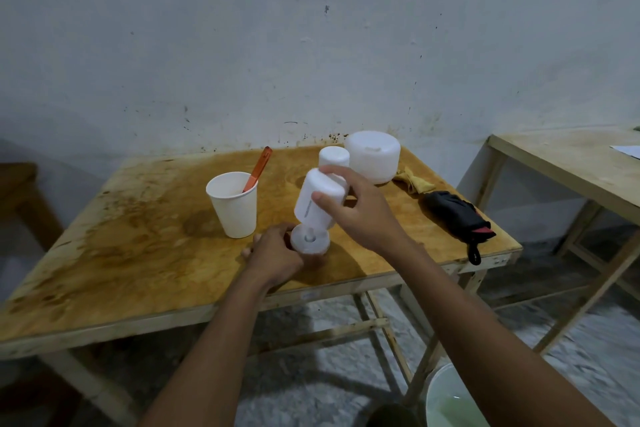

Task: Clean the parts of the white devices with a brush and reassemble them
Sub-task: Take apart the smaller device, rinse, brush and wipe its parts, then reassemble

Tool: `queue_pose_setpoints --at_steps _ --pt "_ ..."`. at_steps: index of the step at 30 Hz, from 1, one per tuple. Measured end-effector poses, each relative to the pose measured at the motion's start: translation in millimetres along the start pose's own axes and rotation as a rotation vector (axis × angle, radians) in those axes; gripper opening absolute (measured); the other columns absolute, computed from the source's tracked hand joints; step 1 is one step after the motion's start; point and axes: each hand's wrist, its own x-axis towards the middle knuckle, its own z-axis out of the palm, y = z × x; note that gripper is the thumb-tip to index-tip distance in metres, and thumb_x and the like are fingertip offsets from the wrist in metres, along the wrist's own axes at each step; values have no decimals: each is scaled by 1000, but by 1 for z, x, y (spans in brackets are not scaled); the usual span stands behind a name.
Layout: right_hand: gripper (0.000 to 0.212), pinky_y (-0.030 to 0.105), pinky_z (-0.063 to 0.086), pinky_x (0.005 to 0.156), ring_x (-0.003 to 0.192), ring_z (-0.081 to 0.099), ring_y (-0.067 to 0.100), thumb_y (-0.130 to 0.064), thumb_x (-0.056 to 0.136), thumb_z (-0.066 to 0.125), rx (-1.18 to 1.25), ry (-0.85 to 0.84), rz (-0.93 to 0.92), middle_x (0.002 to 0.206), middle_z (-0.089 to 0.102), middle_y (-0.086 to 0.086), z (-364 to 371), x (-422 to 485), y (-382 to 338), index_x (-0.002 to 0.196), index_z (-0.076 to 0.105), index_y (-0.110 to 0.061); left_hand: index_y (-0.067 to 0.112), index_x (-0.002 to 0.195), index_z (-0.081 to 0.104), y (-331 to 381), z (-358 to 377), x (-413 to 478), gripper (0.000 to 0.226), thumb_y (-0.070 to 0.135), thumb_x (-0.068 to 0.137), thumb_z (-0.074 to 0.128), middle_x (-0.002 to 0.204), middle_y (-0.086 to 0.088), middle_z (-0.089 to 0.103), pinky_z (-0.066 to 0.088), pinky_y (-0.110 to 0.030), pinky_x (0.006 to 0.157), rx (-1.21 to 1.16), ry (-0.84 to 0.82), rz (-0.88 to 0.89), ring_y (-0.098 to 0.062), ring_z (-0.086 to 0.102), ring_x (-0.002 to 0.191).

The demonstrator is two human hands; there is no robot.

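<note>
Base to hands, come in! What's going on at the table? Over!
Right grip holds tilted white cylinder. Left grip holds round white base under it. Paper cup with brush close left, not touching.

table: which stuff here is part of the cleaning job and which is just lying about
Job:
white cylinder in right hand
round base in left hand
second cylinder
big white tub
brush in paper cup

Lying about:
yellow cloth
black glove

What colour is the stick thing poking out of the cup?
Orange. The handle shows best in the head view.
</note>
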Motion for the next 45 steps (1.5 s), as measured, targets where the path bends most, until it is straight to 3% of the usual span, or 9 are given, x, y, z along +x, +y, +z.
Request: queue_pose_setpoints --at_steps 6,11,16,20,25,31,37,42,45 --pt "50 37 50 95 119 50 9 -47 86 69 -182 -110 -5 133 54 -7 18 -9 23 132 54 -35 34 130 51 3 -5 -3 76 57 63 79 125 6 59 29 -58 108 -1 4 -6 -25 46 123" --pt "52 38 50 96 120 49 9 -52 85 67 -184 -114 -12 134 52 -9 20 -9 28 133 53 -37 34 126 55 0 -2 1 92 69 42 71 118 7 62 36 -55 104 -19 -9 -28 -25 52 117" --pt "53 32 49 97 118 48 3 -48 85 70 -202 -128 -63 128 49 -17 24 -12 27 134 54 -33 29 122 57 -1 -2 0 67 49 61 74 114 3 64 29 -52 106 -32 9 -16 -26 52 115" --pt "55 29 48 97 119 47 3 -45 86 71 -213 -115 -80 130 49 -15 26 -14 28 136 53 -30 29 122 57 0 -4 -2 72 48 53 71 112 3 64 34 -56 105 -54 0 -18 -26 53 112" --pt "55 26 49 95 119 47 2 -43 86 72 -212 -97 -91 136 53 -8 27 -14 30 137 54 -31 33 116 55 -5 -5 0 62 38 57 73 110 5 63 41 -55 103 -77 -25 -5 -24 55 109" --pt "55 24 52 92 121 50 7 -46 85 71 -202 -82 -98 136 54 -6 29 -14 37 136 55 -33 36 113 55 -3 -5 -1 65 41 51 73 110 6 63 44 -54 101 -99 -42 -8 -24 56 109" --pt "55 12 45 87 119 48 3 -47 85 71 -217 -98 -74 136 55 -7 30 -13 38 136 54 -35 38 113 52 -4 -3 -1 72 53 45 70 111 5 62 47 -53 98 -61 -39 -24 -24 56 107" --pt "55 28 51 94 120 50 6 -49 86 68 -198 -97 -50 135 54 -8 30 -17 34 137 52 -37 35 137 40 5 -6 -6 73 44 72 72 130 3 54 28 -58 112 -31 -21 -8 -26 47 125" --pt "54 35 47 101 123 47 7 -54 91 59 -205 -128 8 140 51 -8 28 -20 28 142 46 -40 35 137 41 6 -6 -5 67 38 78 71 130 2 54 22 -57 113 -6 -4 -13 -27 45 127"
